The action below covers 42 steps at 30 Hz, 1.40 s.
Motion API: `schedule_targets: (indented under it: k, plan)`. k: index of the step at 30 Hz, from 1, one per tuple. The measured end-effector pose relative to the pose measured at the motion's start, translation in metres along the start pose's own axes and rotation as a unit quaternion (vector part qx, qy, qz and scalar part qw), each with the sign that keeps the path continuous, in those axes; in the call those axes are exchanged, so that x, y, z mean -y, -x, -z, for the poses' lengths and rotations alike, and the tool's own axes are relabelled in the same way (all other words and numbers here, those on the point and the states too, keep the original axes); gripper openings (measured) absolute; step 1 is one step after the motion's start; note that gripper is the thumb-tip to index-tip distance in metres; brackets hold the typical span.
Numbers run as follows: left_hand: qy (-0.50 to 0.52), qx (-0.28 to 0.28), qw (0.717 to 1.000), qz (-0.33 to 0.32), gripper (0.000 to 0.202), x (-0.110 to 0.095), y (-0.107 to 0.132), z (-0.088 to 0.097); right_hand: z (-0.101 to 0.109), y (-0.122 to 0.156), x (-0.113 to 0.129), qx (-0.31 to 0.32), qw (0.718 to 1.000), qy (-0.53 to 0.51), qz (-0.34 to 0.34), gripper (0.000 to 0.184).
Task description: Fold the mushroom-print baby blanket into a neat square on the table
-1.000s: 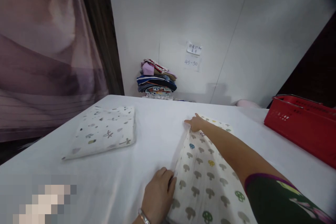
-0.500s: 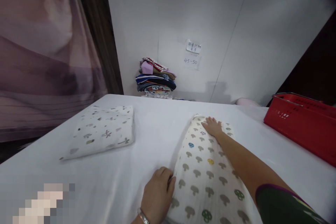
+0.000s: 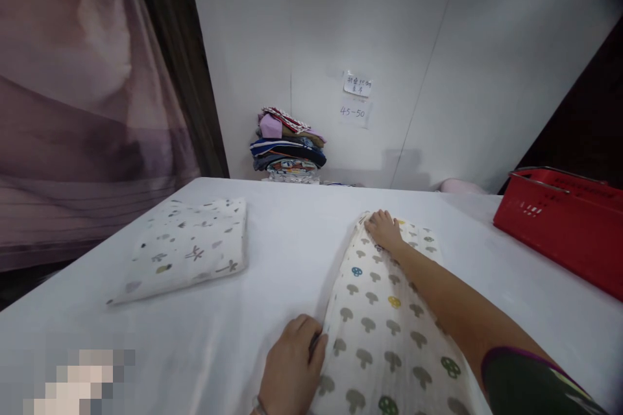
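Note:
A white cloth with a mushroom print (image 3: 368, 325) lies folded lengthwise on the table in front of me. My left hand (image 3: 294, 360) is at its near left edge, fingers curled at the border and thumb against the fabric. Stretched out to the cloth's far end, my right hand (image 3: 384, 231) rests on top near the far left corner, its fingers lying on the fabric. The cloth looks slightly puckered there. To the left lies another folded white cloth with a plant print (image 3: 195, 243), apart from both hands.
The white table (image 3: 285, 259) reaches towards a pale wall with handwritten paper notes (image 3: 357, 84). A stack of folded fabrics (image 3: 288, 146) stands behind the far edge. A red basket (image 3: 564, 230) sits at the right. A pinkish curtain (image 3: 82, 110) hangs at the left.
My right hand has shifted slightly left along the far end towards the corner, its fingers closer together. My left hand stays at the near left edge.

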<state>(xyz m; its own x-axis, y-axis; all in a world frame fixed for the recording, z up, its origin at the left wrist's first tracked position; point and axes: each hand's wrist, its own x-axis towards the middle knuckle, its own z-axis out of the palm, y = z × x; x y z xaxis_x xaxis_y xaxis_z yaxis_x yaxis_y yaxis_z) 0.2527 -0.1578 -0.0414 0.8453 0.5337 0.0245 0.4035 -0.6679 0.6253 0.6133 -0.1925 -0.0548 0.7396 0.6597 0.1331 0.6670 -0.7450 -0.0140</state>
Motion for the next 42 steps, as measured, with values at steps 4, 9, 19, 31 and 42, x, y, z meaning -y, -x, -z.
schedule_targets:
  k: [4, 9, 19, 31, 42]
  plan:
    - [0.001, 0.004, 1.000, 0.001, 0.020, 0.001, 0.000, 0.000, -0.002, -0.019, 0.003, 0.069, 0.997, -0.016, -0.017, 0.061]
    - [-0.004, -0.001, 1.000, 0.007, 0.020, 0.000, 0.000, 0.000, 0.003, -0.019, 0.005, 0.087, 0.996, -0.022, -0.020, 0.061]
    - [-0.009, 0.001, 1.000, -0.012, 0.021, 0.000, -0.002, 0.001, 0.020, 0.031, -0.008, 0.118, 0.992, -0.026, 0.045, 0.057]
    - [-0.049, -0.011, 0.999, -0.012, 0.022, -0.001, -0.005, 0.002, 0.039, 0.097, -0.103, 0.118, 0.987, -0.009, -0.112, 0.053]
    - [-0.068, -0.031, 0.997, 0.016, 0.020, -0.009, -0.006, 0.000, 0.042, 0.182, -0.069, 0.122, 0.990, -0.060, -0.037, 0.065]
